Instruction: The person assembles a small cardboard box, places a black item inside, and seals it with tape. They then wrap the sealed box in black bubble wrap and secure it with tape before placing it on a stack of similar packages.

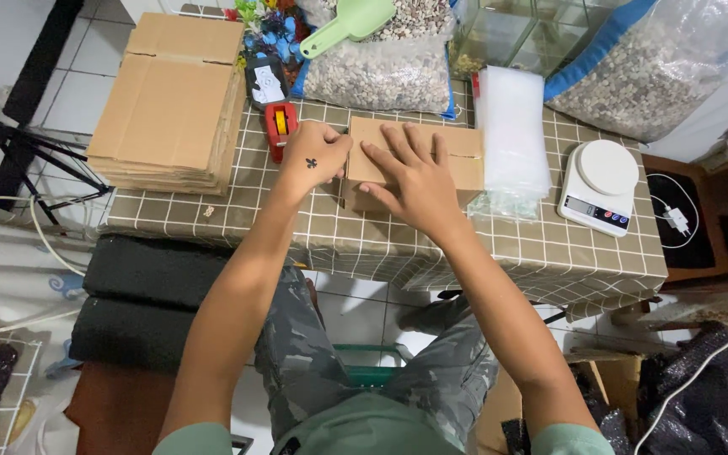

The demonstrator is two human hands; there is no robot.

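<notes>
Camouflage trousers [297,337] nearest, with a green basket [372,364] showing between the knees on the tiled floor. Two dark cushions [141,295] stacked to the left below the table edge.

Checked table [549,253] beyond, covered in an olive cloth with a white grid. Cardboard box [457,156] lying closed near the table's middle. Right hand [419,177] spread flat on the box top, fingers wide apart, pressing down, gripping nothing. Left hand [315,157] curled at the box's left end, fingers bent against that side; grip not fully visible.

White kitchen scale [598,185] to the right on the table, well apart from the box. Stack of bubble wrap [511,126] just beside the box's right end. Red tape dispenser [281,126] just left of the left hand.

Flat cartons [174,97] piled at the table's far left corner. Farther back, bags of gravel [381,72], one with a green scoop [351,21] resting on it. Glass tank [516,34] behind the wrap. Charger [676,219] on a dark surface at far right.
</notes>
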